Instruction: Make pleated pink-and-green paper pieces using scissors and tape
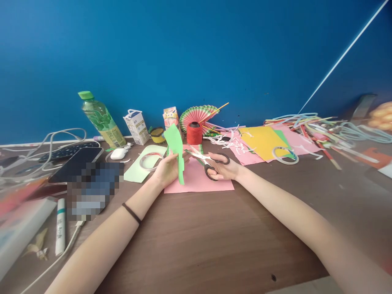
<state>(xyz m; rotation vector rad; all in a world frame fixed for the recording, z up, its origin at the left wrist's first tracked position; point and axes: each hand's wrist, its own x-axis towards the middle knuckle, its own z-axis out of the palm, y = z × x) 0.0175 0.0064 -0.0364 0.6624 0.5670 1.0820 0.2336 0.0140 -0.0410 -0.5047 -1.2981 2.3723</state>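
Observation:
My left hand (pixel 167 169) is closed on a piece of green paper (pixel 175 147) and holds it upright above a pink sheet (pixel 199 179) on the brown table (pixel 199 241). My right hand (pixel 225 168) grips black-handled scissors (pixel 206 160). Their blades point left and meet the right edge of the green paper. A black band sits on my left wrist.
A tape roll (pixel 151 160) lies on pale green paper. A red thread spool (pixel 194 133), paper fan (pixel 197 114), cartons and a green-capped bottle (pixel 102 120) stand by the blue wall. Yellow and pink sheets (pixel 263 141), another tape roll (pixel 284 155) and paper strips lie right; phone, cables, glue stick (pixel 60 226) left.

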